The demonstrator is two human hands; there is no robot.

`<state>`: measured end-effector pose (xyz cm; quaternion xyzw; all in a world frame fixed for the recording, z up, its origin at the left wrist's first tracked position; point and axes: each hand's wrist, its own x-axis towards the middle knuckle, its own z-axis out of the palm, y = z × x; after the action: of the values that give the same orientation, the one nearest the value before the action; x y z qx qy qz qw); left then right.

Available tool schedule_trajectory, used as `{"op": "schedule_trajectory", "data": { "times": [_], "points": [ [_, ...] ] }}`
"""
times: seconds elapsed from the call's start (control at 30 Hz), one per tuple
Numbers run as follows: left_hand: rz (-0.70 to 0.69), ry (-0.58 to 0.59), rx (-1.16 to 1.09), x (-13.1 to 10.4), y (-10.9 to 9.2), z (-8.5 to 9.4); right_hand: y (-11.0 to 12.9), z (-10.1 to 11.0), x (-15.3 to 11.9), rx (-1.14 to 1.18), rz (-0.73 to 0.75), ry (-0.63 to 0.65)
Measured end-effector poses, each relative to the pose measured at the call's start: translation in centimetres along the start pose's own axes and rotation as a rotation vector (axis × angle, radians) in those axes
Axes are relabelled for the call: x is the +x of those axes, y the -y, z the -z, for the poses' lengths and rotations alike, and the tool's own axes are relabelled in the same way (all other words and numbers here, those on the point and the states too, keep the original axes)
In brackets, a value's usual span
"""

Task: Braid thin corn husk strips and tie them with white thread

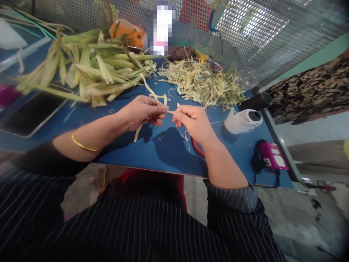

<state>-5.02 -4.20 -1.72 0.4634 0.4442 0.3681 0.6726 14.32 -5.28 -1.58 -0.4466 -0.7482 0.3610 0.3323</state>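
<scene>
Over the middle of the blue table (pixel 131 154), my left hand (pixel 145 112) pinches a pale strip of corn husk (pixel 148 87). One end of the strip sticks up beyond the fingers and another hangs below them. My right hand (pixel 189 120) is closed in a pinch on the short end that points right. The two hands are almost touching. A large pile of green husks (pixel 89 69) lies at the back left, and a heap of thin shredded pieces (pixel 204 82) lies behind my right hand.
A white thread spool (pixel 240 122) and a purple box (pixel 272 155) stand at the right. Partly under my right wrist is a red ring-shaped handle (pixel 196 147). A dark phone-like slab (pixel 31 112) lies left. Behind stands a perforated metal panel (pixel 188 32).
</scene>
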Motion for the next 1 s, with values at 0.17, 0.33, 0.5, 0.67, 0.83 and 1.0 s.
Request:
{"op": "schedule_trajectory", "data": {
  "times": [0.17,0.33,0.5,0.67,0.83,1.0],
  "points": [
    [0.064,-0.011,-0.100,0.0,-0.2,-0.1,-0.3,0.5,0.4,-0.056,-0.046,0.058],
    [-0.009,-0.065,-0.023,0.3,0.7,0.0,-0.6,-0.1,0.4,-0.079,-0.075,0.104],
    [-0.078,-0.075,0.076,0.4,1.6,-0.2,-1.0,-0.4,0.6,0.080,-0.084,-0.053],
    [-0.085,0.015,0.155,-0.1,1.9,-0.9,-1.8,-1.7,0.9,0.489,-0.196,-0.097],
    [-0.087,-0.019,0.186,0.2,2.2,-1.0,-2.8,-2.4,1.5,0.507,-0.210,-0.262],
    [-0.072,-0.039,0.198,0.4,2.4,-0.7,-3.4,-0.7,2.0,0.206,-0.155,-0.574]
  ]
}}
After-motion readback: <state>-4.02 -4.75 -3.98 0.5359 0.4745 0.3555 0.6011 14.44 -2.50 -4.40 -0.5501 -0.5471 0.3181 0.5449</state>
